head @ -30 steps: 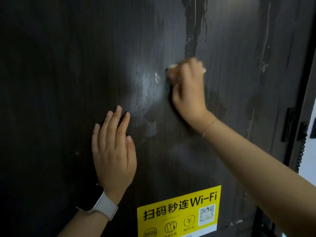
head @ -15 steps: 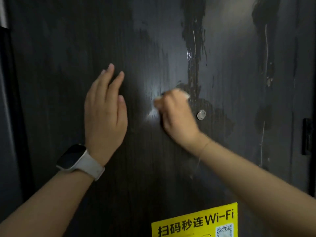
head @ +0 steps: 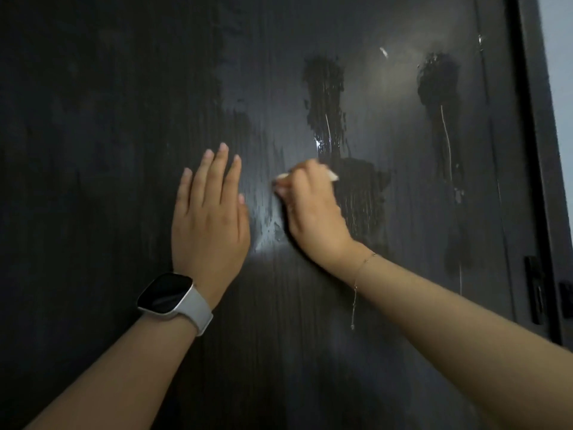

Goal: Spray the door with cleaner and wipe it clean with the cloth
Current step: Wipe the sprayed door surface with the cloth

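on the dark door [head: 387, 352], mid-panel, the cloth [head: 333, 175] is clenched in the right hand [head: 313, 209], now shifted leftward; left hand [head: 210, 218] laid flat, fingers straight. wet streaks [head: 325, 119] above are judged still unwiped.

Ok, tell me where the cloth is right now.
In the head view the cloth sits centre frame, bunched under the right hand against the door, just right of the flat left hand and below the middle wet streak.
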{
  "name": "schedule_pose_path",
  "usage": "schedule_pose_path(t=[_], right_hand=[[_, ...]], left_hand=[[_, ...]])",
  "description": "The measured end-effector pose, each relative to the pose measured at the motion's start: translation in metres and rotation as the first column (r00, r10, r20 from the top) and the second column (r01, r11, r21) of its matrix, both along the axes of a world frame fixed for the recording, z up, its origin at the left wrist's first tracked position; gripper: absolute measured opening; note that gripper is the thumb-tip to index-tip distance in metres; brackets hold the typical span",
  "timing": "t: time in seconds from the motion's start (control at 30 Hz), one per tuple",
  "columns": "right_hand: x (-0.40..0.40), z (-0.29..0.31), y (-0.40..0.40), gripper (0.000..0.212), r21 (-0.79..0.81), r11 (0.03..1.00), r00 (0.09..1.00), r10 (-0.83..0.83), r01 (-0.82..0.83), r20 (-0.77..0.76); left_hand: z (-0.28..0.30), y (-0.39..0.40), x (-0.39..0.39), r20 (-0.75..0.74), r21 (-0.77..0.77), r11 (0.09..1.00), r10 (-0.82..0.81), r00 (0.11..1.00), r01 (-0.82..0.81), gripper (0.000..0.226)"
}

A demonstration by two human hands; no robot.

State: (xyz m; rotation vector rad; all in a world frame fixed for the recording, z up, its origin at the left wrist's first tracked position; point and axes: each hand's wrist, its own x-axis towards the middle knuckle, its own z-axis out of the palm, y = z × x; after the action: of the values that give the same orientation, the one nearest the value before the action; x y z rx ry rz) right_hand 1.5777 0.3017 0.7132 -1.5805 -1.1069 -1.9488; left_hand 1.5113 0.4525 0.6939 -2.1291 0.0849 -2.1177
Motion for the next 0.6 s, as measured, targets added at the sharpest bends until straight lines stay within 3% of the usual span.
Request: schedule_pose_path(t=[0.07,0.1,0.17,0.23,0.3,0.37,0.43,0.5,0.53,0.6], right_hand=[[-0.006,0.004,-0.009,0.015,-0.189,0.982,0.999,0.011,-0.005,0.031],[-0.004,0.010,-0.018,0.020,-0.191,0.982,0.999,0.020,-0.015,0.025],[0.008,0.034,-0.043,0.023,0.041,0.998,0.998,0.051,-0.050,-0.027],[0.021,0.064,-0.068,0.015,0.378,0.922,0.988,0.126,-0.085,-0.085],[0.025,0.072,-0.066,0.010,0.537,0.836,0.974,0.198,-0.111,-0.108],[0.021,0.057,-0.046,0.007,0.428,0.890,0.978,0.201,-0.157,-0.059],[0.011,0.030,-0.035,0.009,0.110,0.983,0.989,0.144,-0.145,0.018],[0.005,0.031,-0.046,0.018,-0.180,0.983,0.994,0.045,-0.028,0.096],[0.005,0.045,-0.053,0.017,-0.214,0.976,0.994,0.000,0.025,0.114],[0.006,0.082,-0.062,0.012,-0.027,0.999,0.996,-0.030,0.032,0.081]], left_hand=[[0.000,0.000,-0.001,-0.007,0.000,1.000,0.011,1.000,-0.011,0.049],[0.000,0.000,-0.001,-0.012,0.001,1.000,0.009,1.000,-0.009,0.049],[0.000,0.001,-0.002,-0.017,0.000,1.000,0.007,1.000,-0.007,0.049],[-0.001,0.001,-0.001,-0.018,0.004,1.000,0.003,1.000,-0.003,0.050],[0.000,0.001,-0.001,-0.016,0.006,1.000,0.009,1.000,-0.009,0.050],[-0.001,0.000,0.000,-0.012,0.003,1.000,0.022,1.000,-0.022,0.050],[-0.001,0.000,0.000,-0.009,0.007,0.999,0.034,0.999,-0.034,0.051],[-0.001,-0.002,0.001,-0.007,0.012,0.999,0.039,0.999,-0.039,0.051],[-0.001,-0.002,0.001,-0.004,0.013,0.999,0.036,0.999,-0.035,0.050],[0.000,-0.001,0.001,0.003,0.008,0.999,0.032,0.999,-0.032,0.050]])
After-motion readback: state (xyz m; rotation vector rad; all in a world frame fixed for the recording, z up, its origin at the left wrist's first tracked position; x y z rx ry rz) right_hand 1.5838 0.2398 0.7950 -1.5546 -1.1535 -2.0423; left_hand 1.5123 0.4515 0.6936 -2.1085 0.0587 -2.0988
